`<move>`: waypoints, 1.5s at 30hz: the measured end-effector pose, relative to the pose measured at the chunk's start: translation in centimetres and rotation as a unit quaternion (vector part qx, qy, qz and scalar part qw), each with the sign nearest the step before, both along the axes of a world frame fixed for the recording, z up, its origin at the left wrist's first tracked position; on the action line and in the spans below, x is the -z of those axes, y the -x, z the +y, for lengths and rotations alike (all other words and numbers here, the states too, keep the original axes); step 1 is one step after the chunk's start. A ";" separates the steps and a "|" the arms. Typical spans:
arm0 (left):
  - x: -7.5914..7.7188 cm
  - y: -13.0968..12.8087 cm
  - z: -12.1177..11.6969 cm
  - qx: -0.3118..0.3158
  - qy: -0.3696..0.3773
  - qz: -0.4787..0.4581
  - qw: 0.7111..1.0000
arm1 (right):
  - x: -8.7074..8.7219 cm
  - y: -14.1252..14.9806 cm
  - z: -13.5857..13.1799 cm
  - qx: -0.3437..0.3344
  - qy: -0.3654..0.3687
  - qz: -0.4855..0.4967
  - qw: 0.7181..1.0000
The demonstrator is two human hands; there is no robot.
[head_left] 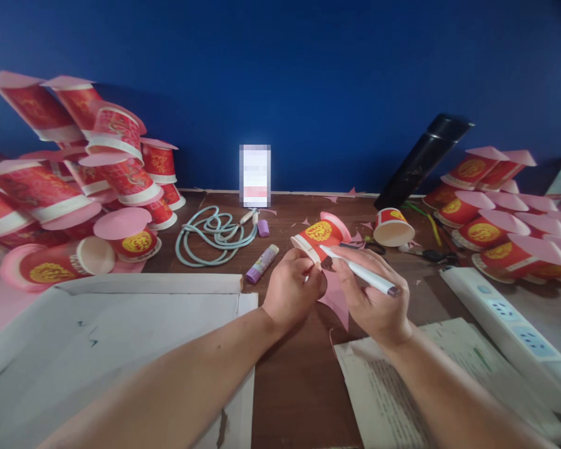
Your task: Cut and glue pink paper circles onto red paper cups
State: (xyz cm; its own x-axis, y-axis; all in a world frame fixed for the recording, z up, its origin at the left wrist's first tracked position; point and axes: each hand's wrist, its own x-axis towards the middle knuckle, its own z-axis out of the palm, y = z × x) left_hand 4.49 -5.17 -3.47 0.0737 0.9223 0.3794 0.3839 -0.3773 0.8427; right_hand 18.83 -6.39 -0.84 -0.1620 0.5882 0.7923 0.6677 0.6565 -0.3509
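In the head view my left hand (292,284) is closed around the open rim of a red paper cup (320,237). The cup is tilted on its side, its yellow emblem facing up and a pink paper piece on its far end. My right hand (378,287) grips a white marker (364,274), whose tip is at the cup's side near the rim; I cannot tell whether it touches. A pink paper scrap (335,296) lies under my hands. Just beyond them another red cup (394,228) rests tipped, its pale end toward me.
Red cups with pink paper tops are stacked at left (121,128) and right (484,232). A glue stick (262,263), coiled cable (215,237) and lit phone (255,176) lie ahead. A black bottle (416,162) leans on the wall. Power strip (505,315), printed paper (388,386) and white cardboard (121,349) flank me.
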 end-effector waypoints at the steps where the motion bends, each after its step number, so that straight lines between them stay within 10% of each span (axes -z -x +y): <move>1: -0.1 0.0 0.0 0.000 0.002 -0.003 1.000 | 0.0 0.0 0.0 0.000 0.000 0.000 1.000; 45: -0.2 0.0 0.0 -0.012 0.006 -0.026 1.000 | -0.1 0.0 0.0 0.015 -0.018 -0.001 1.000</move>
State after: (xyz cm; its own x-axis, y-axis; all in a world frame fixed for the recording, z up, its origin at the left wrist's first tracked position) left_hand 4.47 -5.18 -3.26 0.0313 0.9280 0.3713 0.3477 -0.3584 0.8664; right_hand 18.88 -6.38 -0.69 -0.1465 0.5643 0.8125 0.6884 0.6480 -0.3259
